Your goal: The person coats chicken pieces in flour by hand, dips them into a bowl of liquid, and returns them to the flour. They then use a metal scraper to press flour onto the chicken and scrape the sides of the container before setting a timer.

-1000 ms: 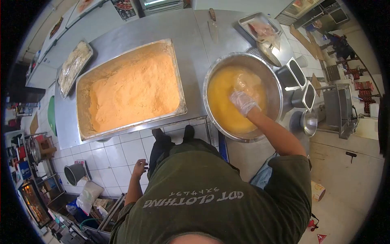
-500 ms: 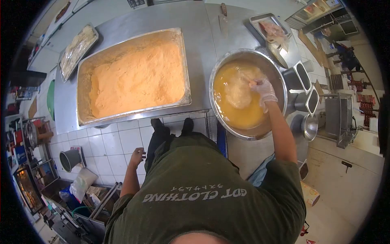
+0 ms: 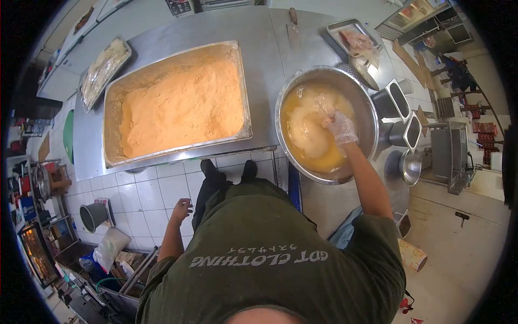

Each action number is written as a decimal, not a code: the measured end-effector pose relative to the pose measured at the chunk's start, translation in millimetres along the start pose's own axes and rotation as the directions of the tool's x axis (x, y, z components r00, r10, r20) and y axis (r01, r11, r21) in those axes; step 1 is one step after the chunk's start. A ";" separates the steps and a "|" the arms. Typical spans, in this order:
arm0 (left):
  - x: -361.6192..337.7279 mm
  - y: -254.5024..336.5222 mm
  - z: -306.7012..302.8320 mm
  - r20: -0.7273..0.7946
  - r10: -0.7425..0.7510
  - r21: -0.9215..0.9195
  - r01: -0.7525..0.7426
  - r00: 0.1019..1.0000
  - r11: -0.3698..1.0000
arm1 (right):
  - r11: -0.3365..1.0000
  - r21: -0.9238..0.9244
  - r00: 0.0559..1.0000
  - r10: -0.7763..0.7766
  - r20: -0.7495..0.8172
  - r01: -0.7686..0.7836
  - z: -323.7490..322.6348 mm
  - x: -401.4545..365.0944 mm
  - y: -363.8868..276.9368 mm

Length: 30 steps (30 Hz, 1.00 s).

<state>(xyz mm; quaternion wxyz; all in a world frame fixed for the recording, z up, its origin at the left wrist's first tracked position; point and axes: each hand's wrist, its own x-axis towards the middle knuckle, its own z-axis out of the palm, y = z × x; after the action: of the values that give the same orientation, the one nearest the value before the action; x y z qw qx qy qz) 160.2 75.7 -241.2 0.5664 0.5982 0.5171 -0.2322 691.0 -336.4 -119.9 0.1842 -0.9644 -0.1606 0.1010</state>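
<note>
My right hand (image 3: 343,129), in a clear plastic glove, reaches into a large steel bowl (image 3: 372,121) of yellow liquid. Its fingers are closed on a pale piece of meat (image 3: 310,132), which looks like raw chicken and lies partly under the surface. The fingertips are partly hidden in the liquid. My bare left hand (image 3: 183,209) hangs at my side over the tiled floor, holding nothing, its fingers loosely bent and a little apart. On the steel table left of the bowl sits a deep rectangular pan (image 3: 247,92) of orange flour-like powder (image 3: 181,102).
A knife (image 3: 293,29) lies at the table's far side, near a tray of raw meat (image 3: 360,43). Rectangular steel containers (image 3: 396,102) and a small steel bowl (image 3: 411,167) stand right of the big bowl. A wrapped tray (image 3: 105,73) is at the far left.
My right hand has moved slightly left and down in the picture within the bowl. The pale meat has shifted and turned in the liquid. My left hand stays at my side.
</note>
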 end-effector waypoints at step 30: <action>-13.1 -36.2 13.1 -0.004 -0.014 -0.103 0.013 1.000 0.995 | 0.991 0.041 0.984 -0.129 0.120 0.125 -112.6 -17.1 -106.7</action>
<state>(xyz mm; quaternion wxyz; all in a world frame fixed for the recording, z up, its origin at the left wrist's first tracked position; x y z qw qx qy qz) 127.6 52.6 -249.0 0.5937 0.5653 0.5337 -0.2079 674.6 -284.7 26.4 0.1960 -0.9410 -0.2312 0.1505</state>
